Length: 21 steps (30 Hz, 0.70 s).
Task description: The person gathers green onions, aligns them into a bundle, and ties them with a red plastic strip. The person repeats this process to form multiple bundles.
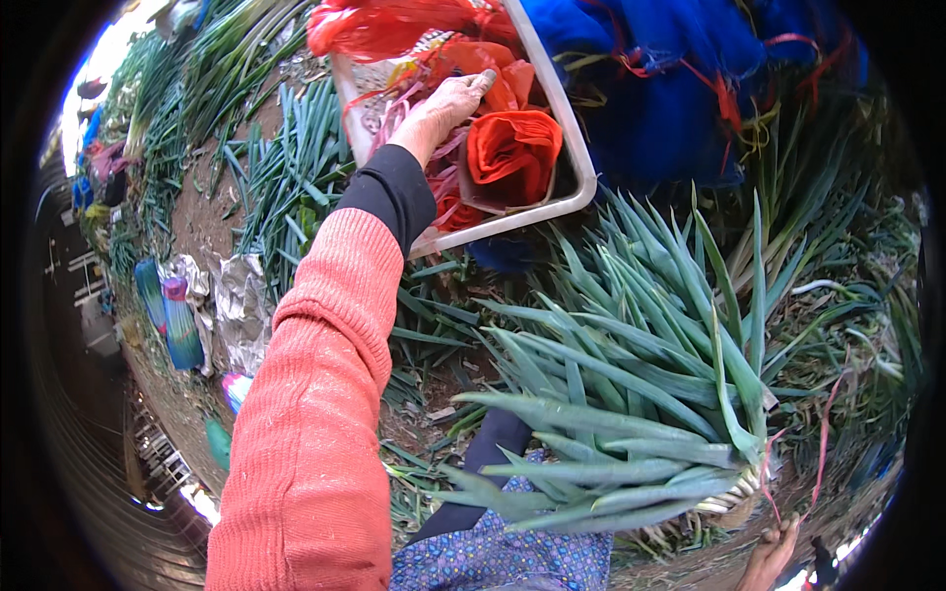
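Note:
My left hand (447,107), at the end of a coral knit sleeve, reaches into a pale plastic crate (510,223). It rests over red and pink strips there, and most of its fingers are hidden. Beside it stands a roll of thin red sheet material (514,148). A large bunch of green onions (650,347) lies before me on the right, leaves pointing up and left, cut white ends toward the lower right. At the bottom right, my right hand (772,554) pinches a thin red string (825,436) that runs up beside those ends.
Blue netting (665,111) with red ties is heaped behind the onions. Cut green leaves (295,162) cover the ground left of the crate. Crumpled silvery sheeting (240,303) lies near a blue-green object (182,332) with a purple top. Patterned cloth (510,561) covers my lap.

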Motion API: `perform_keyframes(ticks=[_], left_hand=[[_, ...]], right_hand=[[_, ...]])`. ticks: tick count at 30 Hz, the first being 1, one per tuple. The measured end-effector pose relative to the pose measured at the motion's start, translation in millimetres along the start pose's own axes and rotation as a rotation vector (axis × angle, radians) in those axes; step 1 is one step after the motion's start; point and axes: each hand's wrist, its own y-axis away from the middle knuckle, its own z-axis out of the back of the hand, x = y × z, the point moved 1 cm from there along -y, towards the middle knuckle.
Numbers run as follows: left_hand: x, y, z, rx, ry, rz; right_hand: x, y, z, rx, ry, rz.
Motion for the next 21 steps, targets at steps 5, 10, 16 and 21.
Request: perform_keyframes(ticks=[5, 10, 16, 21], left_hand=[[26, -45, -30, 0.094, 0.087, 0.168], [49, -59, -42, 0.113, 0.194, 0.019], [17, -23, -16, 0.036, 0.553, -0.084], [-62, 31, 44, -0.064, -0.477, -0.963]], right_hand=[[-28, 46, -5, -0.137, 0.347, -0.069], [-34, 77, -18, -0.166, 0.616, -0.099], [-40, 103, -21, -0.166, 0.792, -0.042], [-68, 105, 8, -0.546, 0.210, -0.141]])
